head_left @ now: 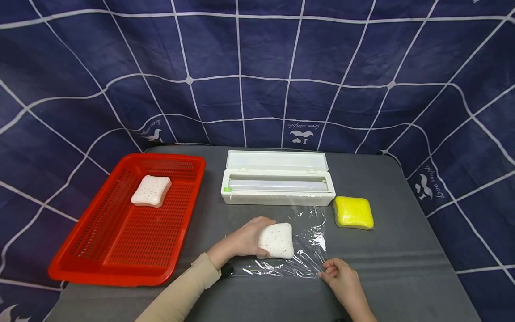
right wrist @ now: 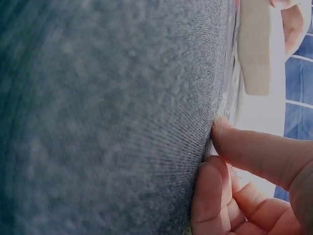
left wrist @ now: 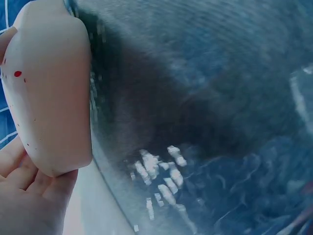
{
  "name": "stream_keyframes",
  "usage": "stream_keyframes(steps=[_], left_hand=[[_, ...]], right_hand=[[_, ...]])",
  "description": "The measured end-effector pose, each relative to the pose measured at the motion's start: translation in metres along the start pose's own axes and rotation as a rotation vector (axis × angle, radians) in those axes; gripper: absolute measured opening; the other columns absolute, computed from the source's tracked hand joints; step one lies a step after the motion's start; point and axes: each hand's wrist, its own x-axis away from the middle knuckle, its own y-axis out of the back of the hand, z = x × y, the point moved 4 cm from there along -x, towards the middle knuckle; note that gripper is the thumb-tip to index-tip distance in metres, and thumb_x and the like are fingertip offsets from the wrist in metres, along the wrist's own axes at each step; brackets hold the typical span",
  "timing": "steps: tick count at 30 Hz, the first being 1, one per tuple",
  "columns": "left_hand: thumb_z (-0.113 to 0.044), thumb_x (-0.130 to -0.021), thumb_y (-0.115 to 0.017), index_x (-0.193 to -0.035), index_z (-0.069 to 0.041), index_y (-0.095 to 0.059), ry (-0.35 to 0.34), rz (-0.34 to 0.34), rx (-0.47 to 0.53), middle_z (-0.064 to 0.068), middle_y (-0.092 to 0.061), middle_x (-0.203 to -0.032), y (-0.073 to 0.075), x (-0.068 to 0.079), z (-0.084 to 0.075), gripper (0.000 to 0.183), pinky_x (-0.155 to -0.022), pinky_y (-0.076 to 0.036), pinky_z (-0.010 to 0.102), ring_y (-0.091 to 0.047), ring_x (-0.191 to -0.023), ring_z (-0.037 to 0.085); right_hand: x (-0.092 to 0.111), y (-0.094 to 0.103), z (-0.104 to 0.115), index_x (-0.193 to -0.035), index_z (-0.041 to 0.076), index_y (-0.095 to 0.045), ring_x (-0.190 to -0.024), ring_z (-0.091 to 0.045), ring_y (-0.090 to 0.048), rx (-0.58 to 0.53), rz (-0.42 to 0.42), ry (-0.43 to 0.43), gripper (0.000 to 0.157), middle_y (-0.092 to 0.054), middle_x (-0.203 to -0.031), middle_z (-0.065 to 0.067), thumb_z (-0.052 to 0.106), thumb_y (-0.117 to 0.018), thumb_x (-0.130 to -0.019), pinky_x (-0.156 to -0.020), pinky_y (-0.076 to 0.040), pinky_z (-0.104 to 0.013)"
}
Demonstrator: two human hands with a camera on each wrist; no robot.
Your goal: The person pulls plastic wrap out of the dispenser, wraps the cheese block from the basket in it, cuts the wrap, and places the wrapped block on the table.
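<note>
A white, rounded square block with small dark specks (head_left: 276, 241) is over a sheet of clear cling film (head_left: 310, 250) on the grey table. My left hand (head_left: 248, 237) grips the block from its left side, thumb at the near edge and fingers at the far edge. In the left wrist view, red dots mark the side of the block (left wrist: 49, 93). My right hand (head_left: 342, 281) pinches the near right corner of the film between thumb and fingertips. The right wrist view shows that thumb and the curled fingers (right wrist: 208, 196) low at the table surface.
Behind the film stands a white cling film dispenser (head_left: 277, 198), lid raised, roll inside. To its right lies a glossy yellow block (head_left: 353, 213). A red plastic basket (head_left: 120, 264) at left holds another white speckled block (head_left: 150, 191). A blue checked curtain (head_left: 265, 58) hangs behind.
</note>
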Motion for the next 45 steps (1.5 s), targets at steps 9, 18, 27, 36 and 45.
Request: stream_keyframes(steps=[9, 18, 27, 36, 45], left_hand=[[-0.018, -0.062, -0.087, -0.142, -0.006, -0.048, 0.017, 0.002, 0.029, 0.01, -0.052, -0.143, -0.004, 0.004, 0.01, 0.09, -0.107, -0.042, 0.048, -0.048, -0.131, 0.027], [-0.024, -0.069, -0.089, -0.143, -0.008, -0.049, -0.007, -0.14, -0.028, 0.008, -0.048, -0.149, 0.017, 0.029, -0.002, 0.086, -0.108, -0.039, 0.055, -0.041, -0.137, 0.031], [-0.023, -0.064, -0.092, -0.121, -0.01, -0.062, 0.093, -0.169, -0.143, 0.004, -0.061, -0.123, 0.026, 0.078, 0.009, 0.067, -0.101, -0.045, 0.049, -0.051, -0.12, 0.025], [-0.019, -0.057, -0.094, -0.102, -0.016, -0.065, 0.071, -0.09, -0.25, -0.002, -0.062, -0.114, 0.006, 0.098, 0.015, 0.053, -0.093, -0.046, 0.047, -0.054, -0.111, 0.02], [-0.004, -0.071, -0.083, -0.077, -0.018, -0.066, -0.018, -0.212, -0.324, -0.007, -0.064, -0.097, 0.001, 0.101, 0.016, 0.023, -0.081, -0.052, 0.032, -0.059, -0.094, 0.014]], right_hand=[[-0.001, -0.004, 0.001, -0.087, 0.006, -0.068, -0.063, 0.001, -0.049, 0.01, 0.017, 0.0, 0.023, -0.06, -0.076, 0.004, 0.013, -0.085, -0.074, -0.061, -0.045, -0.022], [-0.001, -0.003, 0.004, -0.085, 0.006, -0.068, -0.063, 0.001, -0.049, 0.024, -0.004, 0.037, 0.019, -0.06, -0.075, 0.004, 0.01, -0.083, -0.074, -0.06, -0.045, -0.021], [-0.003, 0.001, 0.004, -0.088, 0.007, -0.069, -0.062, 0.002, -0.05, -0.012, -0.001, 0.048, 0.019, -0.061, -0.073, 0.004, 0.006, -0.083, -0.075, -0.061, -0.046, -0.022], [-0.003, 0.001, 0.004, -0.084, 0.01, -0.071, -0.058, 0.005, -0.051, -0.07, -0.01, 0.039, 0.011, -0.065, -0.07, 0.005, 0.004, -0.079, -0.079, -0.059, -0.047, -0.02], [-0.008, -0.001, -0.002, -0.098, -0.01, -0.072, -0.058, -0.004, -0.063, -0.357, 0.071, -0.093, 0.019, -0.073, -0.075, -0.012, -0.002, -0.074, -0.082, -0.058, -0.055, -0.022]])
